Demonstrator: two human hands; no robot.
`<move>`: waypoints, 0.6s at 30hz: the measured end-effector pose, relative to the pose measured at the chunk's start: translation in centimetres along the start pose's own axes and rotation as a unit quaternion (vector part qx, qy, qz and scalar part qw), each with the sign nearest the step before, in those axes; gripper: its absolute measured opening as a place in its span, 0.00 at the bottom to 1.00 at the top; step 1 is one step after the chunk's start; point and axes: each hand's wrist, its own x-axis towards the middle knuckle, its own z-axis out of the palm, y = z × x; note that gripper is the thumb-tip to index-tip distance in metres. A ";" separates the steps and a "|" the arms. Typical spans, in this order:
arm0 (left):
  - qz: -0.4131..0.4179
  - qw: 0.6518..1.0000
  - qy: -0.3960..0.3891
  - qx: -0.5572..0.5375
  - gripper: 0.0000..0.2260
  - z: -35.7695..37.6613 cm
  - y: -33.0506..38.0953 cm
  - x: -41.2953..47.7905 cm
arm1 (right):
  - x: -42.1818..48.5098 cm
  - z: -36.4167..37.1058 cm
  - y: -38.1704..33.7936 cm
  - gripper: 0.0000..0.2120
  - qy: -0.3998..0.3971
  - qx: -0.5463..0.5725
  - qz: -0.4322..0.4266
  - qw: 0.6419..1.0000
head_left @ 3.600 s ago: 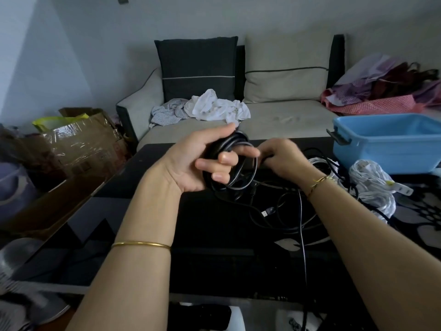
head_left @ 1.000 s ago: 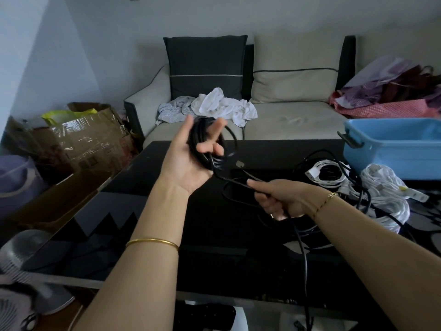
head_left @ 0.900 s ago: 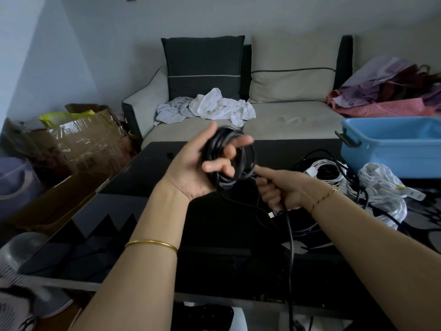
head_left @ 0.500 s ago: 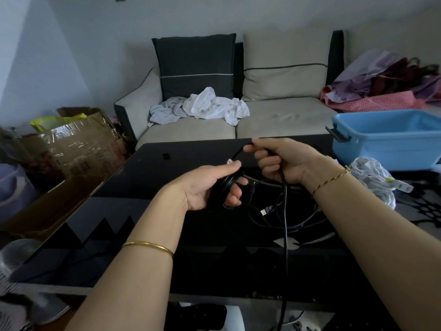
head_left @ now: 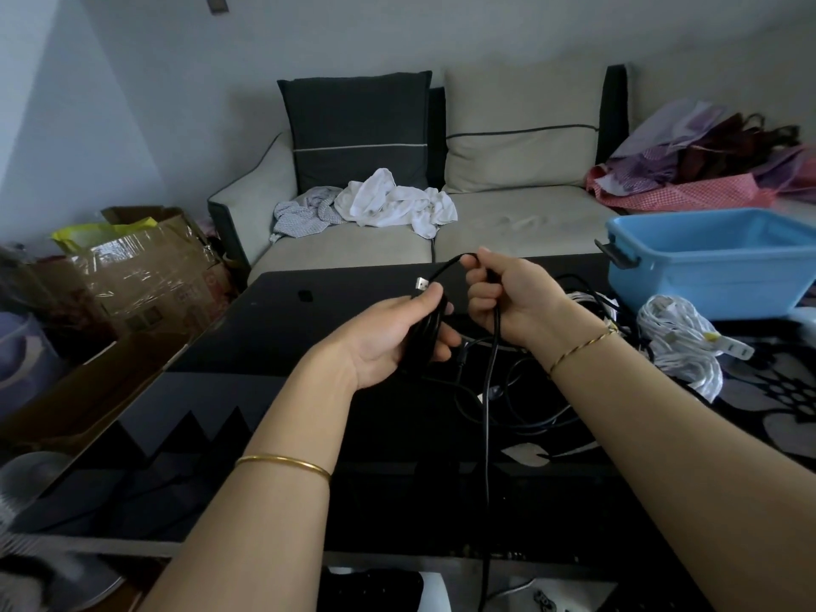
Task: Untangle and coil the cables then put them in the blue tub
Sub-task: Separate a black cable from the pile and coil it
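Black glossy glass forms the table [head_left: 247, 342] I am looking down on. Its left edge slants from the sofa [head_left: 353, 254] toward me, and a cardboard box [head_left: 145, 280] skinned in shiny tape sits just beyond that edge. Left of the hands I see a broad stretch of bare glass. The right side is tighter: loose black cables [head_left: 525, 413] loop over the surface between the forearms, and bundled white cables [head_left: 680, 342] lie heaped just in front of the blue tub [head_left: 715, 271]. The tub stands at the far right of the table, smooth plastic with rounded corners and a dark handle on its left end.

My left hand [head_left: 388, 337] sits above the middle of the table with its fingers curled round a tight coil [head_left: 425, 342] of the black cable [head_left: 487, 457], and a metal USB plug [head_left: 421, 283] pokes up past the thumb. My right hand [head_left: 516, 302], just beside it, is clenched on a strand of the same cable. That strand arches from the fist over to the coil, while another length drops from the fist, crosses the glass and hangs off the near edge. The cable is thin, round and matte. The coil is well left of the tub. A thin gold bangle circles each wrist. Crumpled white cloth [head_left: 393, 205] lies on the sofa seat.
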 end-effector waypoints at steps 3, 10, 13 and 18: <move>0.032 0.993 0.090 -0.072 0.15 -0.2 -0.2 0.8 | -0.8 0.8 0.5 0.13 -0.051 -0.094 0.008 0.994; 0.067 0.929 0.164 -0.325 0.21 -3.0 0.3 1.1 | -2.1 0.8 2.7 0.13 -0.237 -0.320 0.062 0.915; 0.077 0.899 0.129 -0.411 0.18 -2.9 1.3 -0.1 | -1.9 0.2 3.5 0.13 -0.297 -0.413 0.075 0.858; 0.057 0.910 0.031 -0.409 0.25 -2.5 2.4 -1.3 | -1.4 -0.6 5.3 0.11 -0.375 -0.559 0.132 0.728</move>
